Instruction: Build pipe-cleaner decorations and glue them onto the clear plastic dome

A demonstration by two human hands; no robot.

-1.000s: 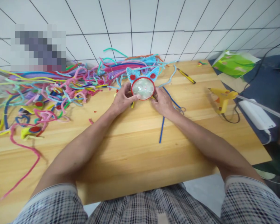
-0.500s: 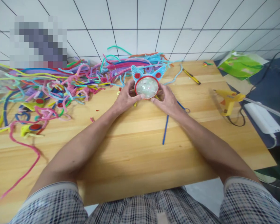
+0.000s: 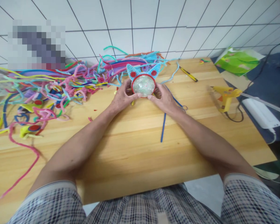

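Between my two hands is a round, shiny, whitish disc-shaped craft piece (image 3: 143,86) with a red fuzzy rim. Two light-blue pointed ears (image 3: 133,71), each with a red dot at its base, rise from its top. My left hand (image 3: 124,95) grips its left side, thumb along the lower edge. On the right side my right hand (image 3: 162,95) holds it the same way, thumb tip at the lower rim. The fingers behind the piece are partly hidden. A blue pipe cleaner (image 3: 163,127) lies on the table by my right forearm.
Heaps of coloured pipe cleaners (image 3: 72,81) spread over the back and left of the wooden table (image 3: 130,155). A yellow utility knife (image 3: 188,74) lies at the back right. Further right are a yellow glue gun (image 3: 226,98), a white power strip (image 3: 261,112) and a green packet (image 3: 238,61).
The whole view has shifted slightly, so things on the table appear a little further left. Both hands keep their hold on the eared piece.
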